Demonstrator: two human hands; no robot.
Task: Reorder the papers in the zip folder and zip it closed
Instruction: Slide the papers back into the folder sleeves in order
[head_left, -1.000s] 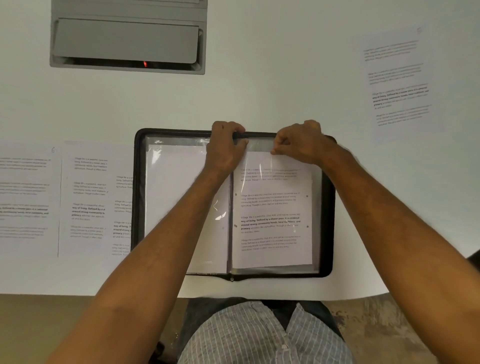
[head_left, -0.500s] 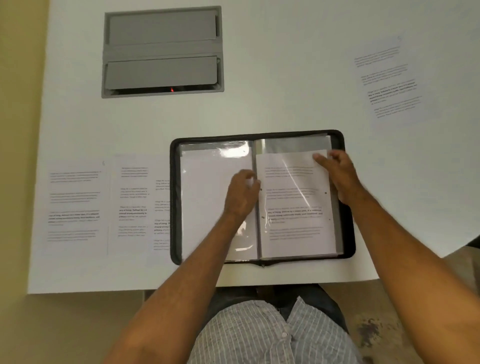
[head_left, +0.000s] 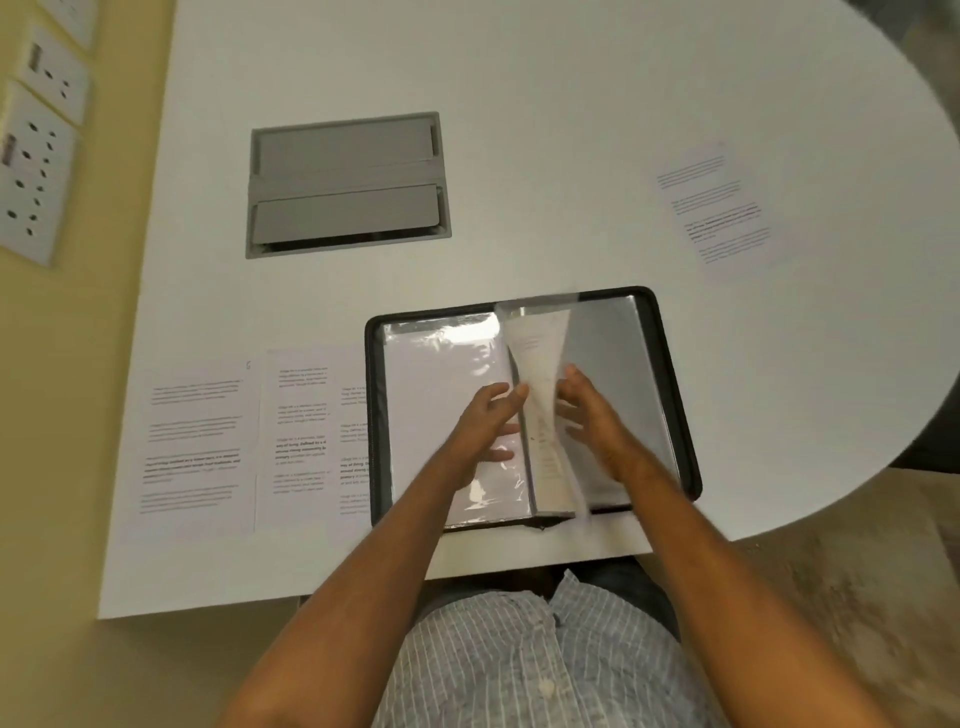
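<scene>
The black zip folder (head_left: 670, 364) lies open on the white table, near its front edge. A clear sleeve holding a printed page (head_left: 540, 374) stands upright over the spine, mid-turn and blurred. My left hand (head_left: 480, 421) rests with straight fingers on the left sleeve page (head_left: 431, 374), its fingertips against the standing sleeve. My right hand (head_left: 592, 415) is just right of the sleeve with spread fingers, touching its other side. The right side of the folder shows an empty grey sleeve (head_left: 618, 364).
Three printed sheets (head_left: 197, 447) lie overlapping left of the folder, one partly under its edge. Another printed sheet (head_left: 711, 208) lies at the far right. A grey cable hatch (head_left: 348, 182) is set in the table behind. Wall sockets (head_left: 36, 171) are at the left.
The right sleeve with the printed page has been lifted from flat to upright over the spine. Both hands moved in to the middle of the folder. The view has pulled back.
</scene>
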